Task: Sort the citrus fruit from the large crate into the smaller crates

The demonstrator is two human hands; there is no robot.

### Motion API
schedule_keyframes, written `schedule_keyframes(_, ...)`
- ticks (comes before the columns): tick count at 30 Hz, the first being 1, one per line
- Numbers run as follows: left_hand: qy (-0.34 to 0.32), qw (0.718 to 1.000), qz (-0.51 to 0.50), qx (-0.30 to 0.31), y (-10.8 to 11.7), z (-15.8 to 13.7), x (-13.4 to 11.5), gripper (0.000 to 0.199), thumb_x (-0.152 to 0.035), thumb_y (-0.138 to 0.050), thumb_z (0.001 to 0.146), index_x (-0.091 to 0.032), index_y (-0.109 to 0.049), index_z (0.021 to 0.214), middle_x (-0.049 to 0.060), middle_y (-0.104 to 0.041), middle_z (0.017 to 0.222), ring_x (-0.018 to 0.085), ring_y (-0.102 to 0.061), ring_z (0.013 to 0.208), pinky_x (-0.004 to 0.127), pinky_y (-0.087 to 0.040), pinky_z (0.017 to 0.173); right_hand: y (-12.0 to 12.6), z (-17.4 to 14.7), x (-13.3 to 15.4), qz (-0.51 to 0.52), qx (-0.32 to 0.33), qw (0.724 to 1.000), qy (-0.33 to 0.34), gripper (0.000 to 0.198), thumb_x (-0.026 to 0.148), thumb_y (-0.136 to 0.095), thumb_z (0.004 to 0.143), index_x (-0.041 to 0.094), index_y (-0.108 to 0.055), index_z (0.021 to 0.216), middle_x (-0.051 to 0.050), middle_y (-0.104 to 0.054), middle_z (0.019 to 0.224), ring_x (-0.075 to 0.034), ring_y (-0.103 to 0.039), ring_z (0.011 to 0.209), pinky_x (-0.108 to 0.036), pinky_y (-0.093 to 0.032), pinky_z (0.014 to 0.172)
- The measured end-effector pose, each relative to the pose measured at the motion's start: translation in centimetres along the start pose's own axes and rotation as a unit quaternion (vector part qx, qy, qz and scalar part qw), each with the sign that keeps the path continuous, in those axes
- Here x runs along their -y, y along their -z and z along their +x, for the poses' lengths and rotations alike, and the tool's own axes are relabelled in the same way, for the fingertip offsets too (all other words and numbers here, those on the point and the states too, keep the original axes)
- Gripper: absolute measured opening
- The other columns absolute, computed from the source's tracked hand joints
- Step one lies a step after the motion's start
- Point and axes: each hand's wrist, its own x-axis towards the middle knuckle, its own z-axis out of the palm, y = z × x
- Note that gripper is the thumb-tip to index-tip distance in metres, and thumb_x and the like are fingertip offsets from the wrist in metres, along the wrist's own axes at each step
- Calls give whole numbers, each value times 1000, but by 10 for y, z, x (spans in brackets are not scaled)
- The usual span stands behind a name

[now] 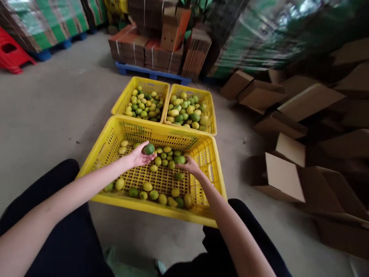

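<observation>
A large yellow plastic crate (157, 210) stands between my knees, with green and yellow lemons scattered over its slatted floor. My left hand (140, 155) is palm up over the crate's middle, its fingers curled round a dark green lemon (148, 149). To the right, my right hand (191, 164) grips a lighter green lemon (179, 159) just above the floor of the crate. A cluster of lemons (163, 156) lies between the two hands. Along the near wall runs a loose row of lemons (154, 195).
Behind stand two smaller yellow crates, the left crate (121, 100) and the right crate (214, 115), both holding lemons. Open cardboard boxes (283, 176) pile up on the right. Flattened cartons (131, 47) sit on a blue pallet (153, 74). A red plastic stool (12, 53) is far left.
</observation>
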Motion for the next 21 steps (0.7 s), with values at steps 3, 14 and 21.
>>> schedule_keyframes(3,-46,997,-13,53,-10,-41,-16,52,-54,-38,97,-9,-63,86,9,-65,59,14,-56,40,25,-49,40,33,-34,49,263,20,962,71,41,52,-61,79,21,-58,107,-6,-70,94,-21,-68,82,-34,-57,71)
schedule_keyframes(14,-130,958,-63,246,-15,-112,8,33,-45,-49,92,-15,-59,84,5,-60,68,11,-49,48,24,-45,51,34,-151,95,600,171,771,124,61,79,-47,77,21,-63,88,-6,-67,66,-22,-65,62,-37,-52,68)
schedule_keyframes(21,-327,910,109,231,-25,-148,28,58,-19,-86,65,-22,-59,116,9,-68,102,17,-64,77,27,-52,71,16,-155,99,559,168,801,133,63,77,-38,80,21,-64,88,-7,-69,69,-24,-66,63,-44,-54,73)
